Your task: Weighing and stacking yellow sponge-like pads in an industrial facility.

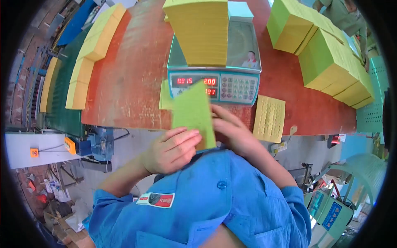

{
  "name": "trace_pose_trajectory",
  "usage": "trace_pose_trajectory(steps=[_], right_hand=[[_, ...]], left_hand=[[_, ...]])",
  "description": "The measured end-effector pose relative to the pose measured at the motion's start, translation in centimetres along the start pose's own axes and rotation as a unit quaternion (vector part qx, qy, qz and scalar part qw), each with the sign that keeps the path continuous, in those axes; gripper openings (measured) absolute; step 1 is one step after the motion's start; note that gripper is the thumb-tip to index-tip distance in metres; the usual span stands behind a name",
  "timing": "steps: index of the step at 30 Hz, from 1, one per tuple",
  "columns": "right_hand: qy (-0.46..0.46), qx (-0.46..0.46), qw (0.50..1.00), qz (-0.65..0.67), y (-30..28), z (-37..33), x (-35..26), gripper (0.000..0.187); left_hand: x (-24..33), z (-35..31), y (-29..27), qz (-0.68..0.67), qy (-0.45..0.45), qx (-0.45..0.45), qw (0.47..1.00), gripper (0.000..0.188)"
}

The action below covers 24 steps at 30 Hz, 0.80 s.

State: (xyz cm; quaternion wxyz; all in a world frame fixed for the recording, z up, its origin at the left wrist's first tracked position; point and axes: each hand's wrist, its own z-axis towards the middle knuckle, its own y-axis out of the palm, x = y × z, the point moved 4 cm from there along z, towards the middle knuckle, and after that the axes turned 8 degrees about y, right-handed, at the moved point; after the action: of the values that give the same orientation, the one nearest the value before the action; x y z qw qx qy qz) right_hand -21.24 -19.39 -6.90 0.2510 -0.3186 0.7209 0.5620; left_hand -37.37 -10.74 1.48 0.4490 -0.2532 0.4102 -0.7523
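A wad of yellow-green paper sheets (191, 108) stands upright in front of my chest, slightly blurred. My left hand (175, 151) is closed on its lower left part, fingers lying across the near face. On the other side, my right hand (231, 128) curls around the right edge, its fingertips partly hidden behind the paper. Just beyond is a counting scale (175, 96) with a lit red display and a keypad. A tall stack of yellow paper (200, 37) rests on the scale's pan, and the held wad covers part of the display.
An embossed yellow sheet pad (269, 119) lies on the red table (136, 82) right of the scale. Yellow paper stacks (331, 66) line the right; more stacks (80, 70) stand left, beside a green belt (66, 95). A pale blue block (240, 11) sits behind. Another person (343, 16) stands far right.
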Motion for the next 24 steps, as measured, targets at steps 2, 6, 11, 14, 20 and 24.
trace_pose_trajectory(steps=[2, 6, 11, 14, 20, 24], right_hand=[[0.050, 0.024, 0.998, -0.028, 1.4, 4.2, 2.7, 0.055], [0.143, 0.012, 0.989, -0.036, 2.6, 8.8, 7.7, 0.055], [0.067, 0.024, 0.994, -0.082, 4.2, 13.3, 11.2, 0.053], [0.093, 0.014, 0.975, -0.203, 4.8, 14.5, 12.1, 0.057], [0.113, 0.069, 0.976, -0.171, 3.0, 13.7, 11.7, 0.049], [0.094, 0.076, 0.974, -0.193, 0.6, 10.8, 10.0, 0.044]], left_hand=[[0.3, -3.8, 1.7, 0.013, -0.068, -0.078, 0.995, 0.022], [1.3, -11.3, 2.1, 0.079, -0.312, -0.023, 0.947, 0.043], [0.0, -21.0, 4.6, -0.322, -0.664, 0.411, 0.535, 0.040], [-1.4, -23.2, 5.8, -0.461, -0.658, 0.452, 0.386, 0.034], [-6.5, -25.5, 5.3, -0.390, -0.666, 0.399, 0.495, 0.033], [-10.0, -27.0, 4.3, -0.220, -0.691, 0.133, 0.675, 0.038]])
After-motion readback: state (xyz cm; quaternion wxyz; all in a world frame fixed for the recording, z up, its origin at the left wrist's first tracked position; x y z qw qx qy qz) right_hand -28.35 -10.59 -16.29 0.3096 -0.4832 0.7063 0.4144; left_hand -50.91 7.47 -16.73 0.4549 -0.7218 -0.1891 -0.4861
